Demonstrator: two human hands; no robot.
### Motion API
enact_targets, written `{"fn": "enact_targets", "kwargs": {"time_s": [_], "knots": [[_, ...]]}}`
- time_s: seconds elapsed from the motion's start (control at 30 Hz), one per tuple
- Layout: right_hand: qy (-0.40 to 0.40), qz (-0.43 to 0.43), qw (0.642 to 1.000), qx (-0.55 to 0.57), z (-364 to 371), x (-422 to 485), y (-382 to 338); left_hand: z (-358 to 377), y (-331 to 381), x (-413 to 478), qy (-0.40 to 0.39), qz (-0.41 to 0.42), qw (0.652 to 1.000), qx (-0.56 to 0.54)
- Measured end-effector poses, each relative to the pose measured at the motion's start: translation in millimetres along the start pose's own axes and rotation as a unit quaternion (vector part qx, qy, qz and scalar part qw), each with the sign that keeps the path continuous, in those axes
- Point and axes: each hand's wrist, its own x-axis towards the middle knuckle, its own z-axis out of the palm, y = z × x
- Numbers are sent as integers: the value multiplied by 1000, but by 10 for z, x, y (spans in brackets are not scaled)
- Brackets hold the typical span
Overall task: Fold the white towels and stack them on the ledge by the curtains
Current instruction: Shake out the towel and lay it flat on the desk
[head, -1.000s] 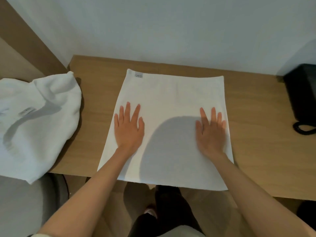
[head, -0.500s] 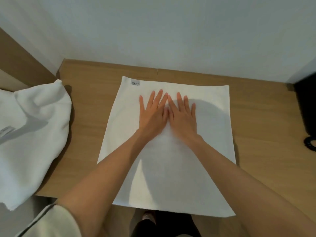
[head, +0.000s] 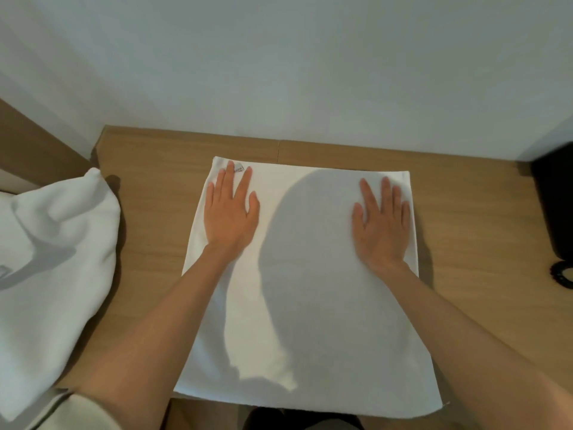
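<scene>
The white towel [head: 310, 274] lies flat at frame centre on the tabletop [head: 155, 212], left hand [head: 231, 209] and right hand [head: 383, 225] spread open-palmed near its upper corners, so sweeping evenly outward should press out creases and keep edges square.

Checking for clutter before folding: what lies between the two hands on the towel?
Head view: only the bare, flat white towel lies between the left hand and the right hand; nothing else rests there.
</scene>
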Motion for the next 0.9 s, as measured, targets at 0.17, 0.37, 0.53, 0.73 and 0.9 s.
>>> {"fn": "enact_targets", "kwargs": {"time_s": [0.17, 0.37, 0.53, 0.73, 0.9], "knots": [[-25, 7, 1000, -6, -42, 8, -25, -60, -1, 18, -44, 3, 999, -4], [-90, -6, 988, 126, -361, -26, -142, -354, 32, -197, -97, 45, 993, -47], [-80, -100, 971, 201, -582, -661, -206, -612, 96, -778, -57, 91, 985, -132], [-109, -105, 962, 226, -643, -1530, -81, -784, -92, -1614, -84, 128, 978, -138], [-158, -133, 962, 181, -599, -2162, 193, -783, -421, -2312, -170, 111, 973, -107]]}}
